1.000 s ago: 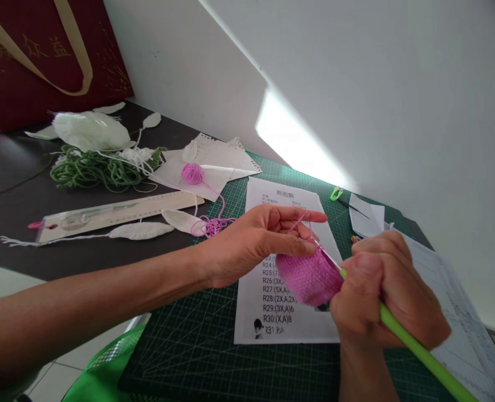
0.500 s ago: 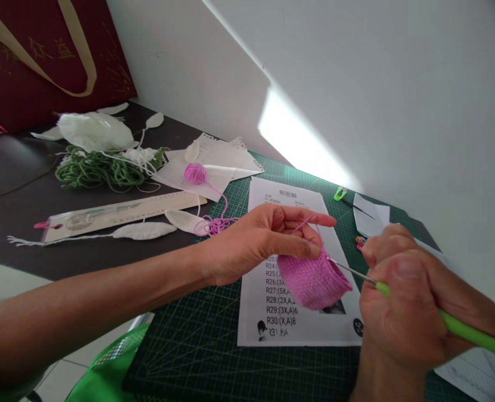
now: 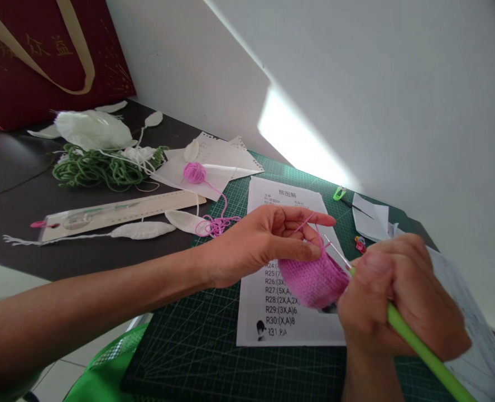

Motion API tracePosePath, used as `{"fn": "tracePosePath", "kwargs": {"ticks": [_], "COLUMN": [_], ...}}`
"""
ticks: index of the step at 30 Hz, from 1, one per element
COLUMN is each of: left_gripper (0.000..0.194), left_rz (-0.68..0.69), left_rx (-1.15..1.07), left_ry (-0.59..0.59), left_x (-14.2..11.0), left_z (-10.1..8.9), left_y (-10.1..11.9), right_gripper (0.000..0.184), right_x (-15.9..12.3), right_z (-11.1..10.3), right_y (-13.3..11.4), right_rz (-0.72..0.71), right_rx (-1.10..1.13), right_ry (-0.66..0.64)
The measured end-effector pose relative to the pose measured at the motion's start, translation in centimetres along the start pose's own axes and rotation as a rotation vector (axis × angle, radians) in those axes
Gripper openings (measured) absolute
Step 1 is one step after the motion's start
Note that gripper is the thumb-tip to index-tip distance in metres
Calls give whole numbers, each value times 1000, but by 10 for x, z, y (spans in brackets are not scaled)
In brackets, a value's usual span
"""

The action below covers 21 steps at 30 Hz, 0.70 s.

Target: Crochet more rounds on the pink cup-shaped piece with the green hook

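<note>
My left hand [image 3: 287,234] pinches the top edge of a pink crocheted piece [image 3: 312,282], shaped like a small cup. Pink yarn loops around its outstretched index finger and runs down to the stitches. In my right hand [image 3: 398,301] is a crochet hook [image 3: 414,340] with a green handle, gripped in a closed fist. The hook's metal tip meets the yarn at the rim of the piece, close to my left thumb. Below the work lies a printed pattern sheet [image 3: 289,329], partly covered by the piece and both hands.
The sheet rests on a green cutting mat [image 3: 188,340]. To the left are a pink yarn ball [image 3: 194,172], tangled pink yarn [image 3: 217,225], green yarn [image 3: 100,170], white crocheted leaves [image 3: 142,230] and a wooden ruler [image 3: 121,212]. Small scissors [image 3: 340,194] and stitch markers [image 3: 360,244] lie at right.
My right hand has moved left, toward the piece, and the hook now tilts more steeply with its tip higher, among the yarn. My left hand has stayed almost still.
</note>
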<state>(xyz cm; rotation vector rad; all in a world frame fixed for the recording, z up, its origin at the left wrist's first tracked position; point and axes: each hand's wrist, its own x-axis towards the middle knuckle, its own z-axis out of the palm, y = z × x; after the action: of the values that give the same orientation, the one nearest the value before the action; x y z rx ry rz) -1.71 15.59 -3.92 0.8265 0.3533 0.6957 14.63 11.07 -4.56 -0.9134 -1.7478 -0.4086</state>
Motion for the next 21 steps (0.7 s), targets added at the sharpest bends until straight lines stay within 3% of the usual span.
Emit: {"fn": "tracePosePath", "kwargs": {"ticks": [3, 9, 14, 21], "left_gripper": [35, 44, 66, 84], "left_rz": [16, 60, 54, 65], "left_rx": [12, 52, 122, 105], "left_ry": [-8, 4, 50, 33], "left_x": [1, -1, -3, -4], "left_z": [1, 3, 3, 3], "left_y": [-2, -3, -3, -2], "right_gripper": [32, 28, 19, 6], "right_x": [-4, 1, 4, 6], "right_z": [2, 8, 5, 2], "right_y": [2, 0, 0, 1], "right_rz": [-13, 51, 88, 65], "right_rx": [-78, 3, 52, 125], "right_ry": [72, 57, -89, -136]}}
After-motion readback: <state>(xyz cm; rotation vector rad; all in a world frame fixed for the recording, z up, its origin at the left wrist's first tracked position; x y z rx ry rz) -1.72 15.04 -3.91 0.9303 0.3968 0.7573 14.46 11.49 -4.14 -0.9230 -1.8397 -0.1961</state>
